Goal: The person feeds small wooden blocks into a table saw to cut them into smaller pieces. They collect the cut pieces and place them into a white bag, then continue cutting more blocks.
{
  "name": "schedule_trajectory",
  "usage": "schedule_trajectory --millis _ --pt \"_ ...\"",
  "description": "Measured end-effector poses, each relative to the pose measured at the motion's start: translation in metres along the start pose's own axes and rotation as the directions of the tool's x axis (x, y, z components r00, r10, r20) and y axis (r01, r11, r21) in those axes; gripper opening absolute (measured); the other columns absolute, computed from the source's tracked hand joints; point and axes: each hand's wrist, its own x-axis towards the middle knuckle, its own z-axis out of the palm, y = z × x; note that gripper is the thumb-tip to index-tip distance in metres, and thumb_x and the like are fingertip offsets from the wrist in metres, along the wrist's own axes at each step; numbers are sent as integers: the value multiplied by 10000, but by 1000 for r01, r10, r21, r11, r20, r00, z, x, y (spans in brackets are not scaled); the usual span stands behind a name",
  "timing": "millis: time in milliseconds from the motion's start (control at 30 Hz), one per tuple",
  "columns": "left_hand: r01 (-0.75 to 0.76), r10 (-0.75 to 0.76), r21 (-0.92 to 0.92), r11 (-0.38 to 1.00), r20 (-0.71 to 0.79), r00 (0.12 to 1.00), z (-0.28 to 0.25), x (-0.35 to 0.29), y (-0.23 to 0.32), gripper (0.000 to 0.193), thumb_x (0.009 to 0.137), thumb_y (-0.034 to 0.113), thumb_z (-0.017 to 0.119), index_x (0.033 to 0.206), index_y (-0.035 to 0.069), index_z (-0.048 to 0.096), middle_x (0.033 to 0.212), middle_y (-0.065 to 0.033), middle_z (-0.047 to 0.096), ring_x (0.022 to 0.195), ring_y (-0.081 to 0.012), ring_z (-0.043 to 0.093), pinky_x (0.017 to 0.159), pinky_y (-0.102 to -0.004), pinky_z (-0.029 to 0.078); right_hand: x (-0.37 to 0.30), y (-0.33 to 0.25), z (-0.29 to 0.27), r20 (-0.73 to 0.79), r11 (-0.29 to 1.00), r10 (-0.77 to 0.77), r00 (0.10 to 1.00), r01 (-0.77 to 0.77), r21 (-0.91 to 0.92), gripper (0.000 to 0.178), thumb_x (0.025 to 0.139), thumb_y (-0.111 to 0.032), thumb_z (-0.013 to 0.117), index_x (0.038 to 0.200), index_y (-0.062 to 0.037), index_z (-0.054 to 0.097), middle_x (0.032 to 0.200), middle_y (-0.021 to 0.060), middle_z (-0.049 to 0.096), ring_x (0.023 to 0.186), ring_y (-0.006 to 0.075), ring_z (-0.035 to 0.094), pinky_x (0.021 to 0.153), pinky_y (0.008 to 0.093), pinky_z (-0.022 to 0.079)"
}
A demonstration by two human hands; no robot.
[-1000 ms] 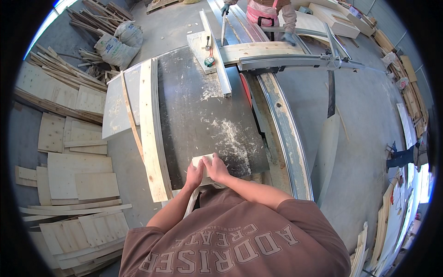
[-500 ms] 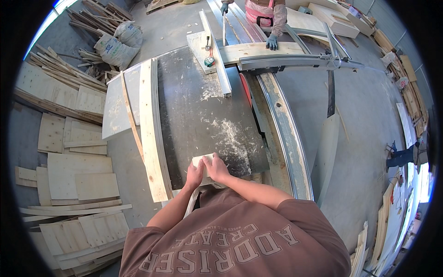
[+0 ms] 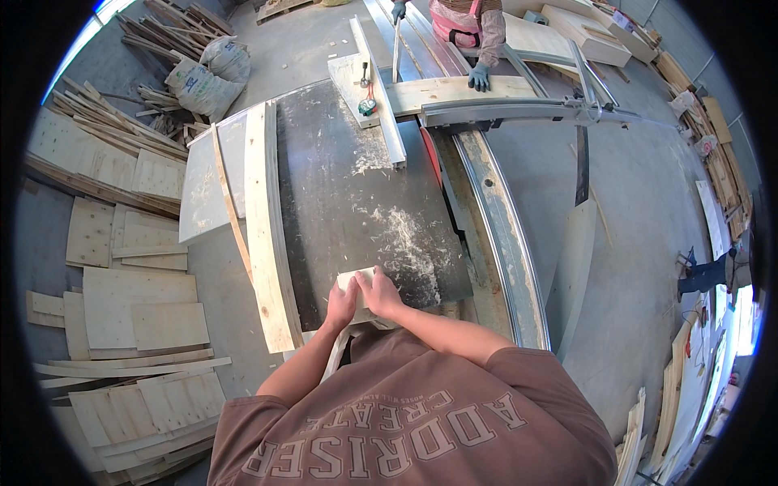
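your left hand [image 3: 341, 303] and right hand [image 3: 381, 295] hide part of the pale wooden piece [image 3: 348, 278] at the near edge of the dark tabletop [image 3: 332, 211]; whether it rests there is hard to tell. the upper edge of view cuts off the co-worker [image 3: 459, 23]. your forearms [image 3: 444, 335] angle inward, hands close together, each grip pinching the piece.

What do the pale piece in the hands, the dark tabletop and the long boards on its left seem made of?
Pale piece: probably bare wood; it looks light and matte, though mostly covered.
Dark tabletop: likely metal, worn; a dull sheen shows toward the far end.
Long boards: unfinished wood, perhaps softwood; pale faces with brown knots.
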Motion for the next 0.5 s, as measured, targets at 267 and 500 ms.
schedule_trajectory --millis 267,500 --pt "-23 23 -31 999 -5 1000 1 2 -8 449 1113 369 591 1245 -54 666 1073 -205 781 994 -294 748 881 -422 567 -1 -1 1 -8 1000 -4 1000 4 -6 882 1076 -619 509 1379 209 492 1199 436 669 1196 550 654 1003 565 532" --pt "-12 12 -1 1000 -13 1000 2 -1 0 453 1118 373 589 1235 -56 673 1072 -205 782 993 -295 750 873 -426 567 0 2 2 2 1000 7 1000 -7 -8 862 1078 -599 522 1373 210 493 1189 434 672 1189 551 657 996 564 536"
